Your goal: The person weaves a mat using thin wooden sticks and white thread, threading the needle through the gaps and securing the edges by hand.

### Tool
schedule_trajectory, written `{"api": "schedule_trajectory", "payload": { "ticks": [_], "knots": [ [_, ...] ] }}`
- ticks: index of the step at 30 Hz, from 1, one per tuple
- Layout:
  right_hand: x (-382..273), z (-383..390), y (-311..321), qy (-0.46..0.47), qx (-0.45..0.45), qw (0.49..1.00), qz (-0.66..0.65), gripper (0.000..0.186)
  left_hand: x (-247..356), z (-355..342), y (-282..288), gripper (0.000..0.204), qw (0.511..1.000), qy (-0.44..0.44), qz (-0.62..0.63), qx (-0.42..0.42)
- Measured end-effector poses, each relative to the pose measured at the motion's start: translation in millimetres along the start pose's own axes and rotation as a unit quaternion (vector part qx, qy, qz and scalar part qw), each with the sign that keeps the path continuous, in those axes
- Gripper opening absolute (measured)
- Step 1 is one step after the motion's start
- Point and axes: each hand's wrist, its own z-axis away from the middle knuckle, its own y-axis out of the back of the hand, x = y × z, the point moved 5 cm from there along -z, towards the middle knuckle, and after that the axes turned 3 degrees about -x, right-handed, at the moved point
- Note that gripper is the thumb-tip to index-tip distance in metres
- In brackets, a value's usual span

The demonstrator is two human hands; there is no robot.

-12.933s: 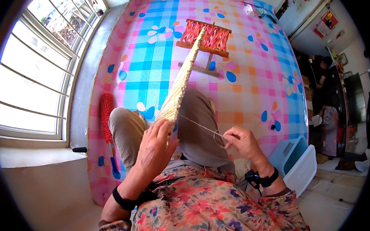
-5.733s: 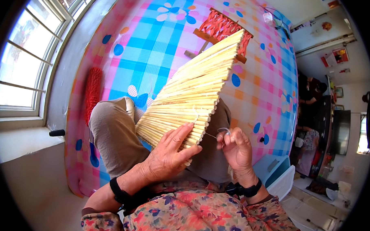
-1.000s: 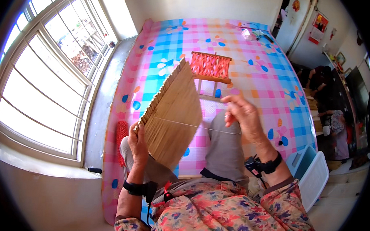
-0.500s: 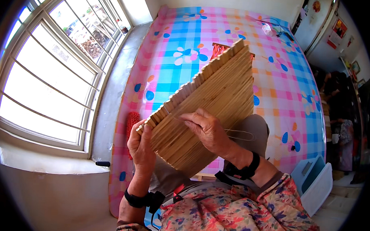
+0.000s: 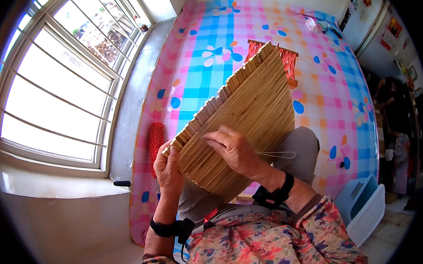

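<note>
A fan-shaped mat of bound bamboo slats (image 5: 251, 115) stands tilted above my lap, its wide edge toward the window. My left hand (image 5: 167, 170) grips the mat's lower left corner from behind. My right hand (image 5: 234, 149) lies on the mat's face near its left edge, fingers pinched at the slats. A pale thread (image 5: 277, 154) loops out from under my right wrist across the lower slats. Whether the fingers hold a needle I cannot tell. My grey-trousered knee (image 5: 301, 149) shows behind the mat.
I sit on a checked pink and blue floor mat (image 5: 214, 53) with flower prints. A small red wooden frame (image 5: 285, 60) stands behind the slat mat. A red brush (image 5: 156, 137) lies at left by a large window (image 5: 54, 84). A blue and white box (image 5: 365, 212) is at right.
My right hand has come back from an outstretched pull of the thread and now rests on the mat's face. The mat is turned flatter toward me and raised closer.
</note>
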Motion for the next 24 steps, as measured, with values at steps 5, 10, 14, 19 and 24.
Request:
{"api": "schedule_trajectory", "payload": {
  "ticks": [5, 10, 14, 19, 24],
  "knots": [
    [1.1, 1.8, -0.3, -0.001, 0.003, 1.000, 0.025, 0.020, -2.1, 4.1, 2.3, 0.025, 1.000, 0.013, 0.023, -0.005],
    [3.2, 1.7, 3.5, -0.019, -0.009, 0.999, 0.027, 0.018, -3.3, 5.1, 2.8, 0.025, 1.000, 0.022, 0.021, -0.002],
    [3.2, 1.9, 2.5, -0.005, -0.020, 0.999, 0.035, 0.019, -3.0, 6.4, 4.4, 0.025, 0.999, 0.027, 0.031, -0.001],
    [0.8, 0.6, 5.0, 0.002, -0.031, 0.999, 0.027, 0.020, -3.2, 8.1, 5.7, 0.025, 0.999, 0.031, 0.035, -0.005],
    [2.4, -0.1, 5.1, 0.005, -0.038, 0.999, 0.009, 0.019, -2.5, 9.2, 4.6, 0.025, 0.998, 0.033, 0.043, -0.014]
  ]
}}
